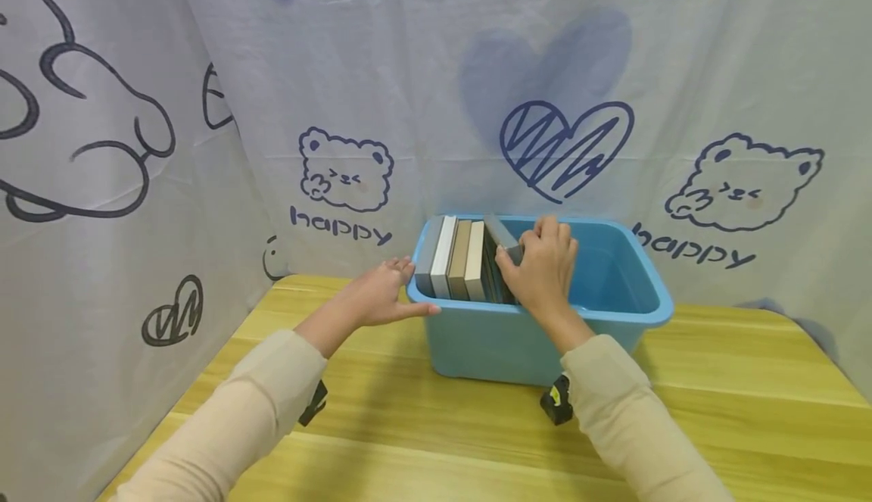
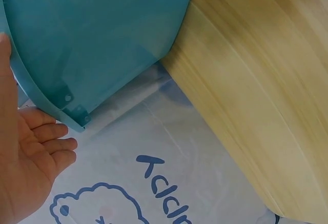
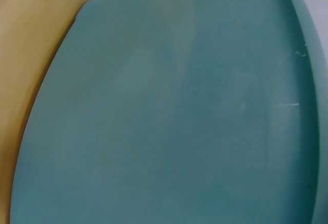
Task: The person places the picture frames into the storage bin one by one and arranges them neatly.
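Observation:
A light-blue plastic bin (image 1: 500,343) stands on the table, with several books upright side by side in its left half. Among them are a white book (image 1: 443,260), a tan book (image 1: 459,260) and a cream book (image 1: 475,263). My right hand (image 1: 545,263) reaches over the front rim and grips a grey book (image 1: 502,235), which leans to one side, between thumb and fingers. At the bin's left front corner rests my left hand (image 1: 378,290), thumb stretched along the rim. The left wrist view shows its fingers (image 2: 54,144) loosely bent beside the bin's end.
The right half of the bin shows its bare blue inner wall (image 1: 613,267). Beneath lies a wood-grain table (image 1: 409,441). A white printed curtain (image 1: 422,93) hangs close behind the bin, and another stretch (image 1: 102,275) runs along the left side.

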`<state>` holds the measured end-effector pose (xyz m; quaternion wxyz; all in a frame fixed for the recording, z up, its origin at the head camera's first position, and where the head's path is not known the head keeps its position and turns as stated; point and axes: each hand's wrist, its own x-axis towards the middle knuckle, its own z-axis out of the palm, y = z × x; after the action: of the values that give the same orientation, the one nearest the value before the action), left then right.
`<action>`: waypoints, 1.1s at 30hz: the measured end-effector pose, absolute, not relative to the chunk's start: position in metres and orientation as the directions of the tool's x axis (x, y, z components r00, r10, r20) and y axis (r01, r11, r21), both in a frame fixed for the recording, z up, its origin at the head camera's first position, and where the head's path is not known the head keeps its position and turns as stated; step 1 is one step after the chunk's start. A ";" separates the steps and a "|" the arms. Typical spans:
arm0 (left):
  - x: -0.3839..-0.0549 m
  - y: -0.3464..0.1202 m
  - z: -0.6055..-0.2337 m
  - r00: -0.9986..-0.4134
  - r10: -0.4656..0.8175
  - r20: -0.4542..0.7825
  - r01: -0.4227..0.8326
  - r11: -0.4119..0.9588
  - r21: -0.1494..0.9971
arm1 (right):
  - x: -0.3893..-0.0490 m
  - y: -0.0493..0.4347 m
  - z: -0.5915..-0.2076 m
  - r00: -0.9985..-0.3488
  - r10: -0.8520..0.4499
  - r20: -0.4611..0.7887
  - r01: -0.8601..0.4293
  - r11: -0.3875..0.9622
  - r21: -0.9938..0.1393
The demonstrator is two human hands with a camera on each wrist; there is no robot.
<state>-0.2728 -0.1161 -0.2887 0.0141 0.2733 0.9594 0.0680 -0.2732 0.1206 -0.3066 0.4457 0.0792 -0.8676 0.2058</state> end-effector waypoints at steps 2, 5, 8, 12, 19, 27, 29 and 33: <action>-0.273 -0.116 -0.289 -0.850 0.526 0.003 0.522 0.843 0.133 | -0.271 0.121 -0.306 -0.644 0.029 0.764 -0.309 0.904 -0.295; -0.273 -0.116 -0.289 -0.851 0.525 -0.001 0.520 0.844 0.131 | -0.268 0.122 -0.305 -0.701 0.000 0.713 -0.295 0.910 -0.290; -0.273 -0.116 -0.289 -0.852 0.523 0.005 0.519 0.844 0.133 | -0.265 0.122 -0.303 -0.732 -0.036 0.681 -0.291 0.919 -0.265; -0.273 -0.116 -0.289 -0.854 0.520 0.012 0.516 0.846 0.133 | -0.261 0.119 -0.303 -0.759 -0.083 0.646 -0.297 0.926 -0.231; -0.273 -0.116 -0.290 -0.855 0.519 0.009 0.516 0.847 0.126 | -0.257 0.112 -0.306 -0.784 -0.116 0.609 -0.292 0.936 -0.198; -0.274 -0.115 -0.292 -0.853 0.522 0.008 0.518 0.845 0.137 | -0.255 0.107 -0.306 -0.832 -0.116 0.542 -0.280 0.932 -0.231; -0.274 -0.115 -0.292 -0.853 0.522 0.013 0.518 0.843 0.146 | -0.256 0.107 -0.305 -0.852 -0.101 0.514 -0.260 0.933 -0.248; -0.272 -0.117 -0.295 -0.862 0.505 0.043 0.504 0.847 0.171 | -0.256 0.107 -0.302 -0.889 -0.089 0.450 -0.231 0.934 -0.272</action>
<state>-0.2725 -0.1170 -0.2949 0.0020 0.2624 0.9609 0.0885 -0.2565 0.1073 -0.3017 0.2207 0.0835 -0.9583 0.1609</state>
